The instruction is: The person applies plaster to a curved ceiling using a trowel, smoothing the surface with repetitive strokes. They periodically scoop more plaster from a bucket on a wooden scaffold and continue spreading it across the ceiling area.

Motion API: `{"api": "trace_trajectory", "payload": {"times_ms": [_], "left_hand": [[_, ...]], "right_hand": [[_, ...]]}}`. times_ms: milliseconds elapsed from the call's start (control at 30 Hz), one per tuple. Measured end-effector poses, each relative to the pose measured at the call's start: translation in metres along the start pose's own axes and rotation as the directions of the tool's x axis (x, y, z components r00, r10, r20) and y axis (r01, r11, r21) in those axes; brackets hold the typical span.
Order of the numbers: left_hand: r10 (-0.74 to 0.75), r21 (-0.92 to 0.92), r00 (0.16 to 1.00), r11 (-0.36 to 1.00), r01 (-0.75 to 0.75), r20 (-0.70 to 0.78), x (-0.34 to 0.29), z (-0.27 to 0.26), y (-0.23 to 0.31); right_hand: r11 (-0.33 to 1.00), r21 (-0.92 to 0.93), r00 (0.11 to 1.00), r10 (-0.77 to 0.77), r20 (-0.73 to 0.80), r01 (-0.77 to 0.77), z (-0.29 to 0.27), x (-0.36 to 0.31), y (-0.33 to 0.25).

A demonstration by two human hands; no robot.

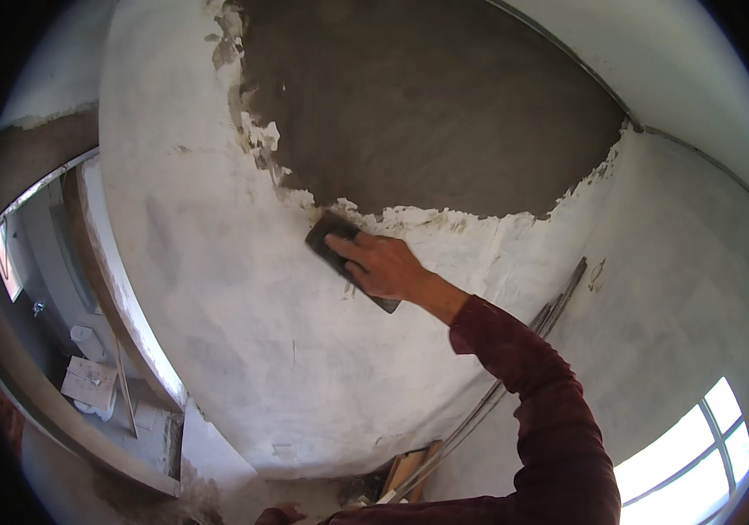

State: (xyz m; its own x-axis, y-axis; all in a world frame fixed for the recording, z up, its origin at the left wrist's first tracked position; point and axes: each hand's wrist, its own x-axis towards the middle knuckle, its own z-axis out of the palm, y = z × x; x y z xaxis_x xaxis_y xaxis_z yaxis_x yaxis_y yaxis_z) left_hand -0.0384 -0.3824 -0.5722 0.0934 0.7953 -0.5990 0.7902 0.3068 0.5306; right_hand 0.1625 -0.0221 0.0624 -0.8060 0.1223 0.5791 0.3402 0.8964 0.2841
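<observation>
Against the white-coated wall, my right hand presses a dark, flat rectangular float, its fingers over the tool's back. The float is tilted, its upper end just below the ragged lower border of a large dark grey plaster patch. White flakes and smears edge that patch. My right arm, in a dark red sleeve, reaches up from the lower right. Only a small part of my left hand shows at the bottom edge, and its fingers cannot be made out.
Long thin metal strips lean in the wall's right corner, near wooden boards at the floor. A doorway at left shows a toilet and a leaning stick. A bright window is at lower right.
</observation>
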Motion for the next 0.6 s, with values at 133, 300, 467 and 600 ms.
{"api": "trace_trajectory", "payload": {"times_ms": [133, 300, 467, 600], "left_hand": [[-0.072, -0.302, 0.737, 0.935, -0.184, -0.672, 0.023, -0.038, -0.013], [-0.231, -0.551, 0.925, 0.834, 0.029, -0.302, -0.027, -0.054, 0.048], [-0.159, -0.403, 0.987, 0.905, 0.138, -0.018, -0.015, -0.015, 0.041], [0.354, 0.402, 0.933, 0.864, -0.302, -0.06, 0.021, -0.016, -0.015]], "right_hand": [[0.922, -0.062, 0.783, 0.288, -0.552, -0.383, -0.116, 0.049, 0.084], [0.806, -0.105, 0.643, 0.378, -0.666, -0.582, -0.176, 0.106, 0.126], [0.932, -0.326, 0.967, 0.081, -0.242, -0.159, 0.029, 0.085, -0.012], [0.947, -0.136, 0.952, -0.27, 0.147, 0.29, 0.033, 0.053, -0.033]]}}
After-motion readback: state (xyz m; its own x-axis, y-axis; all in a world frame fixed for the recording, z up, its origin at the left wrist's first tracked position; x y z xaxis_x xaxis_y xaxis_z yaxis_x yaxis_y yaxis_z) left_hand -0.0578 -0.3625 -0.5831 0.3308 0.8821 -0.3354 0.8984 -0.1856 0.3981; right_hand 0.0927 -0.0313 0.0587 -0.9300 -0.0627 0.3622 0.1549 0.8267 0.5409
